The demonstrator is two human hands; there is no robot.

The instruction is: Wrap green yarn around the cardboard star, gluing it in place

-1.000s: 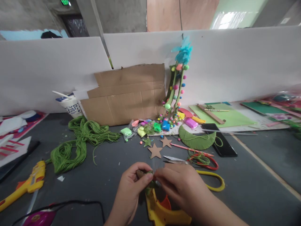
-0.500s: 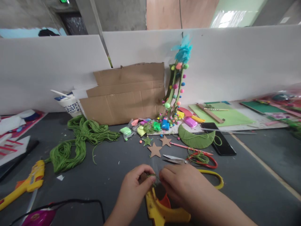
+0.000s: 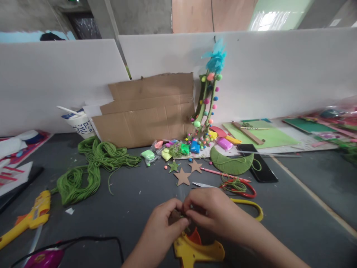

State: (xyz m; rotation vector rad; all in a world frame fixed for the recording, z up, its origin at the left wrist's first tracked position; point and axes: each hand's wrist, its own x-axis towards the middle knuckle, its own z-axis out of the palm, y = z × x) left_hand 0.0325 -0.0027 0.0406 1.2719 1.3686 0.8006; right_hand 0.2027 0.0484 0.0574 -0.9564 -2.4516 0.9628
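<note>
My left hand (image 3: 164, 225) is closed with thumb and fingers pinched on a small brown and green piece (image 3: 178, 216), mostly hidden by the fingers. Beside it, my right hand (image 3: 209, 208) is closed too, its fingertips meeting the left ones at that piece; whether it grips the piece or a strand is too small to tell. Just below both hands lies a yellow glue gun (image 3: 195, 251) with an orange trigger. Two brown cardboard stars (image 3: 182, 176) and a green star (image 3: 174, 166) lie beyond the hands. Scissors with red handles (image 3: 248, 190) are partly covered by green yarn.
Green yarn (image 3: 78, 186) and another yellow glue gun (image 3: 36, 214) lie left. Cardboard (image 3: 145, 124) leans on the white partition behind. A pompom-decorated stand (image 3: 206, 100), green crescent (image 3: 231, 163) and black phone (image 3: 263, 167) are farther back. A cable and magenta object (image 3: 46, 258) lie front left.
My right hand has moved left and closer to my left hand, its fingertips now at the small piece. The view has shifted slightly.
</note>
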